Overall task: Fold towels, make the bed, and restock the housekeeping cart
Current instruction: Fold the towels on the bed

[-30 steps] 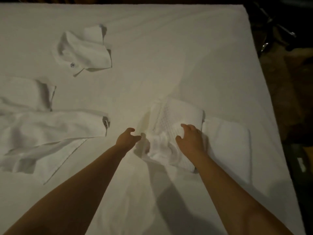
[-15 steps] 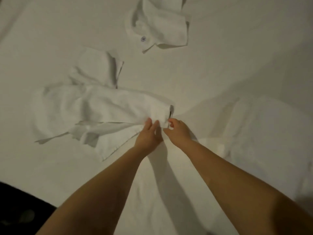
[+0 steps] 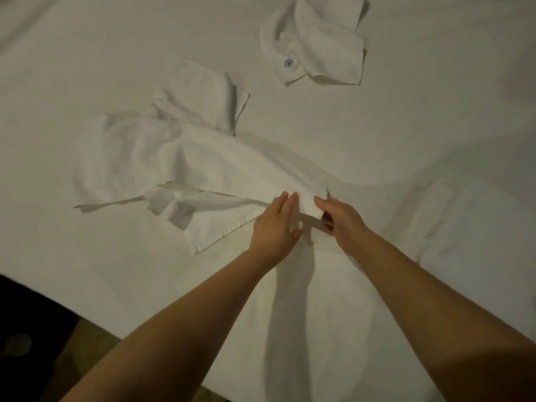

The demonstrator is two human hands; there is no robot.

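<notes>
Head view, dim light, all linen white.

- Bed [image 3: 406, 134]: covered by a white sheet with soft creases; the whole work area is taken up by it.
- Large towel [image 3: 162, 161]: found unfolded and rumpled on the bed, at 9 to 10 o'clock from frame centre. One corner is drawn out toward 4 o'clock, where it meets both hands. A hemmed flap is seen under that corner, toward 7 o'clock. A doubled-over section is noted at the towel's 12 o'clock edge; whether it belongs to the same towel cannot be told.
- Left hand [image 3: 275, 224]: laid flat on the towel just beside the corner, fingers straight and close together, pointing to 12 o'clock. Nothing is gripped.
- Right hand [image 3: 343, 220]: closed on the towel corner, with the thumb on top and the fingers curled beneath; the corner is lifted slightly off the sheet. The two hands are nearly touching.
- Small towel [image 3: 319, 44]: loosely bunched at 12 to 1 o'clock, well apart from the hands; a blue embroidered emblem is visible on its near edge.
- Folded towels [image 3: 470, 221]: lying flat at 3 o'clock, near the right forearm; outlines faint, count not determined.
- Floor [image 3: 43, 358]: dark, seen past the bed edge at 7 to 8 o'clock.
</notes>
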